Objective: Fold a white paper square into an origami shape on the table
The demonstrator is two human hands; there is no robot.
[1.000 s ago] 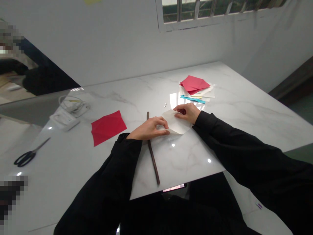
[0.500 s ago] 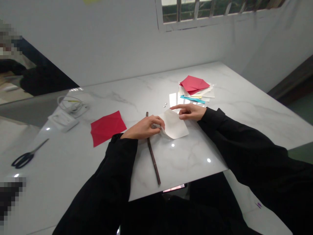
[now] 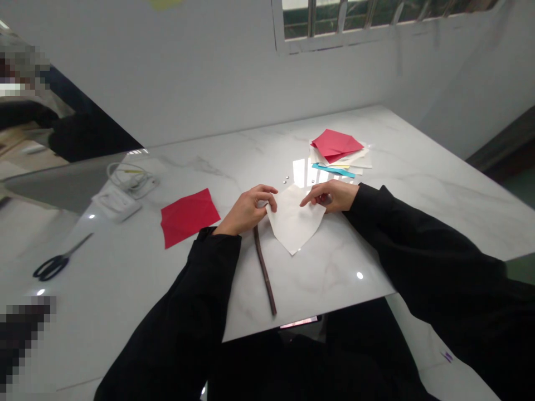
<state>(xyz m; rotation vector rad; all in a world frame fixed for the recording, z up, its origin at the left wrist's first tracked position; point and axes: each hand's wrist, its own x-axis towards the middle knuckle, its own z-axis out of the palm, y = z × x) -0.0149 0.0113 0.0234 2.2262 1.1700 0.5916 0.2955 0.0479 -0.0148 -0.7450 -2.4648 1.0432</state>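
A white sheet [image 3: 293,229], paper by its look, is held in a diamond position with one corner toward me. My left hand [image 3: 246,211] pinches its left corner between thumb and fingers. At the right corner, my right hand [image 3: 336,196] grips the edge, its index finger stretched over the sheet. A thin dark brown stick [image 3: 264,274] lies beside the sheet, its far end hidden under my left hand. Beyond the sheet lie a few tiny shiny pieces [image 3: 286,181], too small to name. Left of my left hand, a red sheet [image 3: 190,218] rests flat.
Toward the back right lies a pile of red sheets [image 3: 337,143], pale sheets and a blue strip [image 3: 333,170]. Black-handled scissors [image 3: 52,268] and a white box [image 3: 119,206] with a cable are at left. A phone [image 3: 300,322] shows below the table edge. Another person's dark sleeve [image 3: 77,136] appears far left.
The white sheet has been turned so one corner points toward me. My left hand has moved slightly up to its left corner; the right hand has shifted slightly right. The view has shifted slightly.
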